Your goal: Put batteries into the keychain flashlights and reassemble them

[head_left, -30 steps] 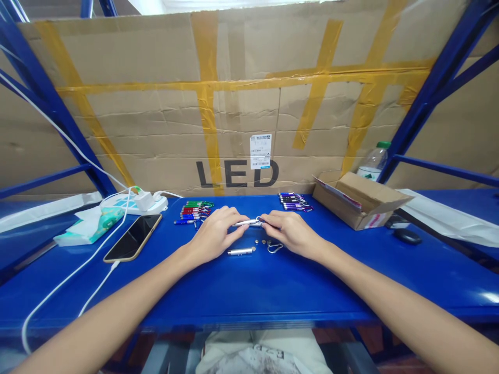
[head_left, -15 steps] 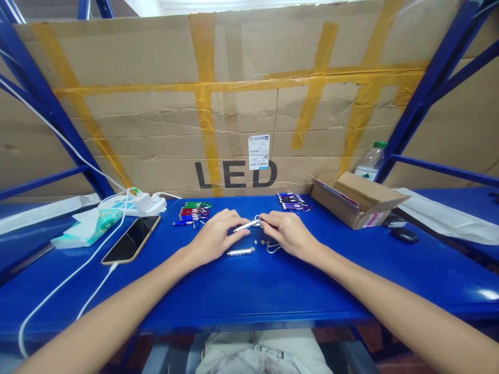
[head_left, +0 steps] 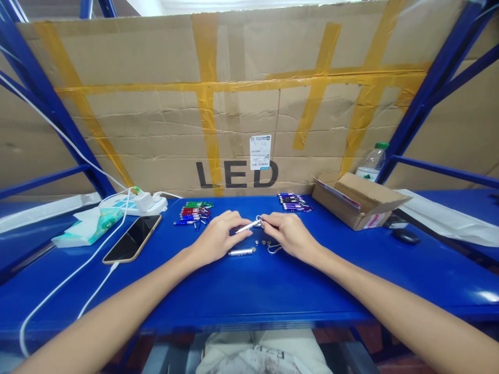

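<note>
My left hand (head_left: 218, 235) pinches a small silver penlight (head_left: 248, 227) between thumb and fingers, tilted up toward the right. At its upper right end, the closed fingertips of my right hand (head_left: 293, 235) grip the end with a ring. On the blue table just below lies a second silver tube (head_left: 240, 252), with a small round piece at its right end. Tiny round pieces, likely button cells (head_left: 257, 242), lie between the hands. A silver carabiner clip (head_left: 274, 249) rests under my right fingers.
Several green, red and blue penlights (head_left: 193, 214) with clips lie left of my hands; blue, black and purple ones (head_left: 293, 202) lie behind right. A phone (head_left: 132, 239), tissue pack (head_left: 89, 228) and power strip (head_left: 130, 206) stand left. An open carton (head_left: 356, 200), mouse (head_left: 405, 236) and bottle (head_left: 370, 165) are right.
Both hands keep their grip on the silver penlight, and its position between them barely differs. The whole view has shifted very slightly.
</note>
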{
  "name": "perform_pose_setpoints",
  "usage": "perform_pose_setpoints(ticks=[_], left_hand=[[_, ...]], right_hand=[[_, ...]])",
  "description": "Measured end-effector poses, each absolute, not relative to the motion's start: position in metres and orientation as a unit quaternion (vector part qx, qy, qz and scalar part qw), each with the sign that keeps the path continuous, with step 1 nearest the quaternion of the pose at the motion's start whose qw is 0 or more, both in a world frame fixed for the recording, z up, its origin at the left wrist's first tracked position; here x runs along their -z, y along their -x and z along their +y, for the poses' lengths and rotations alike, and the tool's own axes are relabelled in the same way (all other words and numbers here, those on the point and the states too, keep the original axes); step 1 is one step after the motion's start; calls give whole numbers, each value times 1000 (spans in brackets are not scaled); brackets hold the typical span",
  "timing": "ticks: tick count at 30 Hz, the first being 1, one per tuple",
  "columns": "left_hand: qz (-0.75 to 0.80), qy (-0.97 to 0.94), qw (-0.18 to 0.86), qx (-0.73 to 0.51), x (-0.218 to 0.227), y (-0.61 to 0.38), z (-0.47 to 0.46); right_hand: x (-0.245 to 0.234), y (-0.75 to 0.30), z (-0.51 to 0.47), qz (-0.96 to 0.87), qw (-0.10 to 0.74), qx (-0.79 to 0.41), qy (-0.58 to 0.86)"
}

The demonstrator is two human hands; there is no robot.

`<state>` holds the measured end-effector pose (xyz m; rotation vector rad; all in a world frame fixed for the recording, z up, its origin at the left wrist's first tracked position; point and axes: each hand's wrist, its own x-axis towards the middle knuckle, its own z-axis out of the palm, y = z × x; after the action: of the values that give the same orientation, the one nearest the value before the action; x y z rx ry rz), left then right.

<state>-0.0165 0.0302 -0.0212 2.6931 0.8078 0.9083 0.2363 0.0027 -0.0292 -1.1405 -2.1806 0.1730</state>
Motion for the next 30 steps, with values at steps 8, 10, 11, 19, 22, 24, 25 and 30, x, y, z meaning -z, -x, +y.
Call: perform_pose_setpoints(ticks=[8, 10, 11, 19, 22, 24, 25, 30], left_hand=[[274, -907, 105, -301, 22, 17, 31], [276, -906, 105, -302, 22, 16, 31], [276, -906, 102, -303, 22, 16, 31], [263, -915, 60, -299, 24, 17, 32], [252, -924, 5, -288, 25, 18, 32], [248, -926, -21, -283, 26, 19, 31], [247, -928, -26, -279, 26, 18, 31], [250, -930, -22, -267, 27, 15, 28]], right_hand=[[28, -233, 2, -806, 351, -158, 450], [28, -232, 2, -803, 355, -160, 451], [28, -232, 2, -802, 356, -160, 451], [28, -231, 2, -799, 368, -167, 445], [28, -230, 1, -795, 373, -180, 443], [29, -229, 1, -795, 375, -176, 444], [30, -229, 1, -796, 375, -170, 444], [32, -232, 7, -809, 367, -120, 444]])
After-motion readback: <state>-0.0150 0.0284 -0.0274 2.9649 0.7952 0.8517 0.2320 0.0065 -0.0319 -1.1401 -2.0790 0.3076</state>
